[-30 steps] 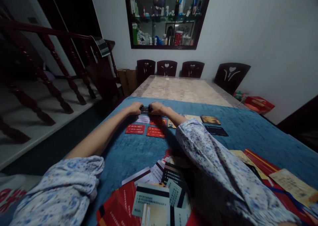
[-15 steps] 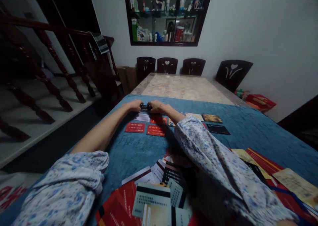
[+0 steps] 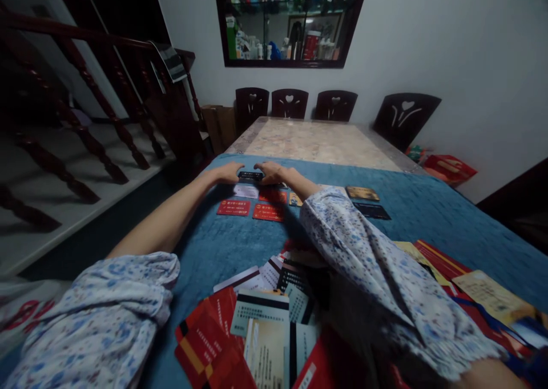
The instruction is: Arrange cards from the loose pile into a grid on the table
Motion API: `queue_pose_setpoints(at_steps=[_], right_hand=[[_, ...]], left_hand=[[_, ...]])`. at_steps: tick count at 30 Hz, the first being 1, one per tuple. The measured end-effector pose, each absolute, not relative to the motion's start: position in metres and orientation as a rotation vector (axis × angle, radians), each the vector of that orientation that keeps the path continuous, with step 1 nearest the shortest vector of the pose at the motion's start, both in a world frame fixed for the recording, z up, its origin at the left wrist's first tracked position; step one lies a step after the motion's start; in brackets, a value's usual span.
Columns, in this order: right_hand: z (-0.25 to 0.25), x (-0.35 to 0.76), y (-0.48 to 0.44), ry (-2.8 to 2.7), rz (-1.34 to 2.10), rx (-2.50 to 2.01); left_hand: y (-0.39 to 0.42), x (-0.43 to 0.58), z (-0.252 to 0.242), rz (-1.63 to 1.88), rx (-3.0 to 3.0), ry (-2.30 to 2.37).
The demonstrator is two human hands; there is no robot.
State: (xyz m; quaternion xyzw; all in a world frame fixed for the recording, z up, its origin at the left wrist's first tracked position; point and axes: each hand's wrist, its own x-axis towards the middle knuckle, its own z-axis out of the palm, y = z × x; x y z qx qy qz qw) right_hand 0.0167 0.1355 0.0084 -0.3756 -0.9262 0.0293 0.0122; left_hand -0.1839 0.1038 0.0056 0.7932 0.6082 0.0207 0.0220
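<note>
At the far end of the card rows, a black card (image 3: 250, 176) lies flat on the blue cloth between my two hands. My left hand (image 3: 228, 173) is at its left end, forefinger and thumb spread apart. My right hand (image 3: 271, 173) is at the other end, its fingers also parted and curved over that side. Whether the thumbs still touch the card's ends is hard to tell. Just nearer are a pale card (image 3: 245, 191) and a red card (image 3: 273, 196). Two more red cards (image 3: 233, 207) (image 3: 268, 212) lie in the row closest to me.
A loose pile of cards (image 3: 261, 315) lies close to me. Right of my right sleeve are a brown card (image 3: 362, 193), a dark card (image 3: 371, 211) and more cards and papers (image 3: 492, 295). Chairs (image 3: 290, 103) stand beyond the table; a wooden railing (image 3: 98, 101) runs along the left.
My fingers have opened from around the black card, which now lies more exposed between my hands. The view has tilted slightly downward.
</note>
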Motion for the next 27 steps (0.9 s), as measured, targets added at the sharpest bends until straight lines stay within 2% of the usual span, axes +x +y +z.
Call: queue_pose_setpoints(at_steps=[4, 11, 27], right_hand=[[0.010, 0.027, 0.131, -2.878, 0.051, -1.127], [0.020, 0.050, 0.098, -2.933, -0.031, -1.045], [0.003, 0.119, 0.002, -2.943, 0.027, -0.764]], left_hand=[[0.086, -0.186, 0.012, 0.034, 2.372, 1.931], [0.050, -0.173, 0.014, 0.223, 2.501, 1.829], [-0.049, -0.105, -0.012, 0.620, 2.693, 1.364]])
